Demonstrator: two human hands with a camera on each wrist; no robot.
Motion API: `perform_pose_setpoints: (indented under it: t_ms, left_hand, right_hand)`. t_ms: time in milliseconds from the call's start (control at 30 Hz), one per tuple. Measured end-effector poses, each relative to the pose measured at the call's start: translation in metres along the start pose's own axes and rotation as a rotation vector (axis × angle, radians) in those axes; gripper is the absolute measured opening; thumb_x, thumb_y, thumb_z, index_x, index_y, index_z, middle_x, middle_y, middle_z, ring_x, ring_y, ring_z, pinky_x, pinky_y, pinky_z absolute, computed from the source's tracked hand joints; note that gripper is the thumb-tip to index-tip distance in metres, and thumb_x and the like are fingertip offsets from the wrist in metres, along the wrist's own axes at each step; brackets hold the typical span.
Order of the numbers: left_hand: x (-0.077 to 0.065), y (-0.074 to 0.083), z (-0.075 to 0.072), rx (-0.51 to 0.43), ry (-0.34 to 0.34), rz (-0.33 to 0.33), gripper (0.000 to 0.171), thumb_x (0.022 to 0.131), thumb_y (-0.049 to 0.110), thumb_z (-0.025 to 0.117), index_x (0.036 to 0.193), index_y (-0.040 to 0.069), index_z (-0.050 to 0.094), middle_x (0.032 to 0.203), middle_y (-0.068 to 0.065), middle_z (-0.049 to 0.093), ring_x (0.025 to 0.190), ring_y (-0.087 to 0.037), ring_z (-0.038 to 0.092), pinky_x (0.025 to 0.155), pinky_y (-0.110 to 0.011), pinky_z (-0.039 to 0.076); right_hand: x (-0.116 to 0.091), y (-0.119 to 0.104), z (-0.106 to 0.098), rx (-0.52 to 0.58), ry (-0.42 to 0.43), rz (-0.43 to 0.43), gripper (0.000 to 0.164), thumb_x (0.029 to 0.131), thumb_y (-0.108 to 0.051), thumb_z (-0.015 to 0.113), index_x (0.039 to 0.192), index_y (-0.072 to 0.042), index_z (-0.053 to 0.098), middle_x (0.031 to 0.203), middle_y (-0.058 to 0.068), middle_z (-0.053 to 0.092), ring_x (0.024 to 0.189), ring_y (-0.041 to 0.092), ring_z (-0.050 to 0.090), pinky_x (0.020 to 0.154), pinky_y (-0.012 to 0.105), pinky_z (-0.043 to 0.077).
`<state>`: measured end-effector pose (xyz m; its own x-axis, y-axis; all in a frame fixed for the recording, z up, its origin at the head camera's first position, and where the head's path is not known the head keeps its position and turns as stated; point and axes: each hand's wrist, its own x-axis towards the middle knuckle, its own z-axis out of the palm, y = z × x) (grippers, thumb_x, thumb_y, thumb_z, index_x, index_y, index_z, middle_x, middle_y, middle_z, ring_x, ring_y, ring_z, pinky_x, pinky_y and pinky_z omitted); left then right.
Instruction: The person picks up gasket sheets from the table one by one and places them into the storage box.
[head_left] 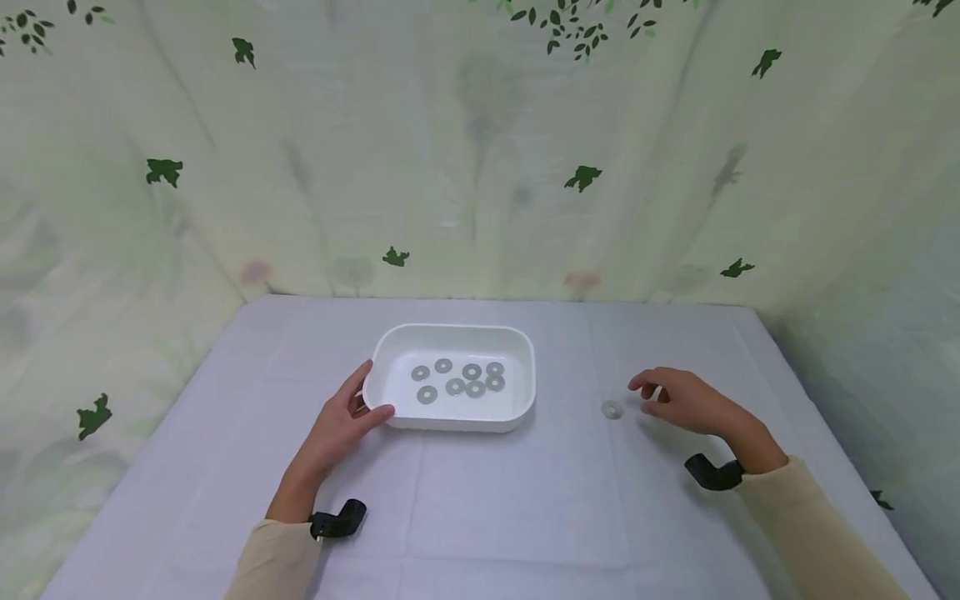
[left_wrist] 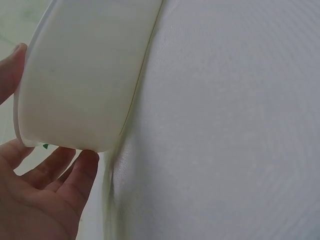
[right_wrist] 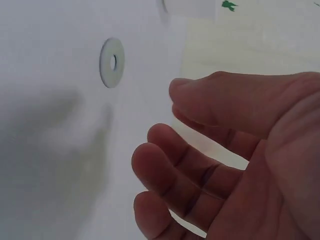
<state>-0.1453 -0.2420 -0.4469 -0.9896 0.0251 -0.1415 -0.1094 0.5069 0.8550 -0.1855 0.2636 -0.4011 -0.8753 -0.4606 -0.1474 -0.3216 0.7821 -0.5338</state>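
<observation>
A white tray with rounded corners stands on the table, several grey washers lying flat on its floor. My left hand holds the tray's left front corner, thumb at the front side and fingers along the left end. In the left wrist view, fingertips of the left hand touch the outer wall of the tray. One lone washer lies on the cloth right of the tray. Just right of it hovers my right hand, fingers loosely bent around nothing. The right wrist view shows this washer apart from the fingertips.
A pale lilac cloth covers the table. Behind it and at both sides hangs a light curtain with green leaf prints. Each wrist wears a black camera mount.
</observation>
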Motion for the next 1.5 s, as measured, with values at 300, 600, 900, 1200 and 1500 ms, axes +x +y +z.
perform_pose_setpoints:
  t_ms: [300,600,900,1200,1500]
  left_hand:
    - [0.001,0.000,-0.001,0.000,-0.002,0.011,0.092,0.092,0.035,0.071,0.161,0.024,0.012,0.165,-0.014,0.024,0.142,-0.035,0.044,0.109,-0.046,0.043]
    - [-0.002,0.000,0.002,-0.016,-0.018,0.023,0.092,0.091,0.032,0.072,0.161,0.021,0.012,0.164,-0.016,0.025,0.144,-0.037,0.041,0.107,-0.036,0.045]
    - [-0.003,0.002,0.000,-0.046,-0.006,0.037,0.093,0.090,0.033,0.073,0.161,0.021,0.014,0.164,-0.017,0.025,0.142,-0.036,0.044,0.089,-0.008,0.042]
    - [-0.003,0.003,0.000,-0.009,-0.012,0.034,0.091,0.092,0.035,0.071,0.161,0.022,0.014,0.164,-0.014,0.025,0.141,-0.034,0.045,0.092,-0.013,0.044]
    - [-0.002,0.003,-0.001,-0.015,-0.020,0.037,0.093,0.091,0.035,0.072,0.161,0.021,0.014,0.165,-0.014,0.024,0.143,-0.035,0.043,0.092,-0.011,0.044]
  right_hand:
    - [0.025,-0.009,0.023,-0.069,-0.042,-0.029,0.034,0.092,-0.016,0.066,0.123,-0.002,0.062,0.102,0.008,0.067,0.086,0.017,0.060,0.077,0.034,0.050]
    - [0.032,-0.019,0.037,-0.280,-0.050,0.002,0.018,0.088,-0.012,0.072,0.103,-0.005,0.067,0.091,0.004,0.060,0.080,0.014,0.055,0.074,0.033,0.049]
    - [0.039,-0.019,0.040,-0.258,-0.071,0.010,0.010,0.083,-0.009,0.066,0.090,-0.009,0.060,0.087,0.002,0.054,0.076,0.014,0.047,0.068,0.029,0.041]
    - [0.043,-0.013,0.036,-0.155,-0.091,0.020,0.016,0.079,-0.006,0.066,0.094,-0.006,0.059,0.088,0.004,0.057,0.081,0.016,0.049,0.074,0.031,0.043]
    - [0.039,-0.011,0.046,-0.221,-0.021,-0.127,0.019,0.084,0.000,0.062,0.100,-0.010,0.060,0.089,-0.002,0.059,0.080,0.011,0.050,0.073,0.028,0.044]
